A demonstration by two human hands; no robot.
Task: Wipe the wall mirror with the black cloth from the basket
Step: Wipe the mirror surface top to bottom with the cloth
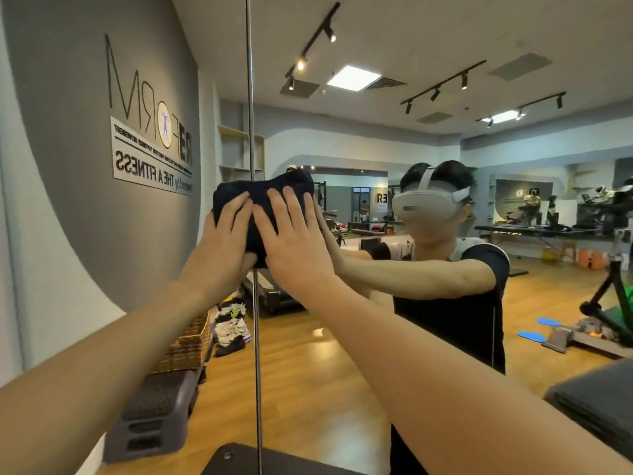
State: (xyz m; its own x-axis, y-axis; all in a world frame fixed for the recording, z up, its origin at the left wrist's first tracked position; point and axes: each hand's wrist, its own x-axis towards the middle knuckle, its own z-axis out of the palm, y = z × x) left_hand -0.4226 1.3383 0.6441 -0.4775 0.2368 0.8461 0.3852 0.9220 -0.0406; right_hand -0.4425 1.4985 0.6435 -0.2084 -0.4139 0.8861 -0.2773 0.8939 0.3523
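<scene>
Covering most of the black cloth (263, 197), both hands leave only its top and left edges visible; its lower part is hidden. Left hand (222, 241) and right hand (291, 241) lie flat, fingers straight and slightly spread, pressing the cloth against the wall mirror (376, 149) across its vertical seam (251, 97). Reflected below: a wicker basket (186, 344), shoes (231, 323), a step platform (154, 406).

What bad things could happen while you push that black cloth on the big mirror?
The bunched black cloth lies across the vertical metal seam of the large wall mirror, so it might snag there. The left hand and right hand press flat on the cloth; fingers slipping off could smear the glass. Hard pushing may strain the panels.
</scene>
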